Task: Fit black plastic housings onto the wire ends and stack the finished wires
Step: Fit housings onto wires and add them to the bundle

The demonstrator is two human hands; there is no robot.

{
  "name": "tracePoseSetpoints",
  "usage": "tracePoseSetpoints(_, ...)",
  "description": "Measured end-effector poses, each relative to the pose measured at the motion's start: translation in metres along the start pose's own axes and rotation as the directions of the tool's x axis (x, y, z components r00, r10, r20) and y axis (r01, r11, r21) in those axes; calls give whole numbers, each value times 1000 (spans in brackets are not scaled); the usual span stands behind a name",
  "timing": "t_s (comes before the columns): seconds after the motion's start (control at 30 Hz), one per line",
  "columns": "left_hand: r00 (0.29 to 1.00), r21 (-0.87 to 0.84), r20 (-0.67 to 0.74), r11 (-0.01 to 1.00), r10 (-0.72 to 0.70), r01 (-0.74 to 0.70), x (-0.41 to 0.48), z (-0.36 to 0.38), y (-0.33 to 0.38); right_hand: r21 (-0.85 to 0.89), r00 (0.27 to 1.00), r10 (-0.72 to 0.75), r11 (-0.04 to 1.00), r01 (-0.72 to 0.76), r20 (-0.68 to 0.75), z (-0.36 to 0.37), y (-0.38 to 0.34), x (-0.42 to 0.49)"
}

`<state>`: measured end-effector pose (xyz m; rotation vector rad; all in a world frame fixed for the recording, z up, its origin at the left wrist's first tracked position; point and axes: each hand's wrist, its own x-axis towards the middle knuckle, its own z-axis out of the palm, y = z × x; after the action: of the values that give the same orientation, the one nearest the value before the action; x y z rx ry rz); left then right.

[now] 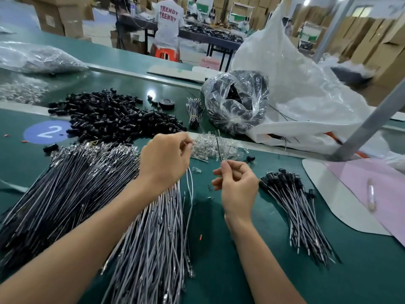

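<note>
My left hand hovers over the table's middle, fingers curled, pinching the end of a white wire that hangs down in a loop. My right hand pinches a thin dark wire that points up and away. A heap of loose black housings lies at the back left. Bare black wires fan out at the left, grey-white wires under my left forearm. The stack of finished wires with black housings lies to the right of my right hand.
A pile of small clear parts sits just beyond my hands. A plastic bag of black parts, a large white sack, a tied wire bundle and a tape roll stand behind. A grey post slants at right.
</note>
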<state>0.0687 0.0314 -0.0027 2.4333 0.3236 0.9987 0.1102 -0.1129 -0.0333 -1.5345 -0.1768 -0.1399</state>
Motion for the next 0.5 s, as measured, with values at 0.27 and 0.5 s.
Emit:
tracePoseSetpoints(0.27, 939, 439, 324, 898, -119, -37, 82, 72, -55, -102, 997, -51, 993, 57, 56, 3, 16, -1)
tracePoseSetpoints(0.5, 946, 489, 325, 854, 12, -178, 102, 82, -68, -112, 996, -32, 993, 41, 86, 5, 18, 1)
